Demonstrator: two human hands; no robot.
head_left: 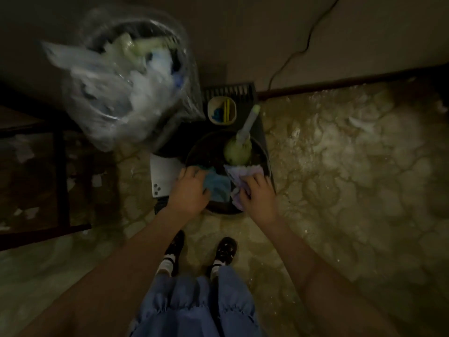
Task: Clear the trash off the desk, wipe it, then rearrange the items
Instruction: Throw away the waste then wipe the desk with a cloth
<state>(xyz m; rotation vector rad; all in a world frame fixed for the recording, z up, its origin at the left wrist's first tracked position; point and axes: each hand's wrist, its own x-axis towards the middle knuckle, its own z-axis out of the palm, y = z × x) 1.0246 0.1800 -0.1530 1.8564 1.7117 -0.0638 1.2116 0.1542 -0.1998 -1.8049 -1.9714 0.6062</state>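
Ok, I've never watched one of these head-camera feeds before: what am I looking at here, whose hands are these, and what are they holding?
There is no machine here: a person wears one wide-angle camera on the head, looking straight down, so you see their own arms, skirt and shoes. They stand on a patterned floor over a dark round bucket. The left hand rests on a blue cloth draped over the bucket's near rim; whether it has a grip on it I cannot tell. The right hand has its fingers curled on a pale purple cloth. A green brush stands in the bucket. To the upper left is a full clear trash bag. The picture is dim and blurred.
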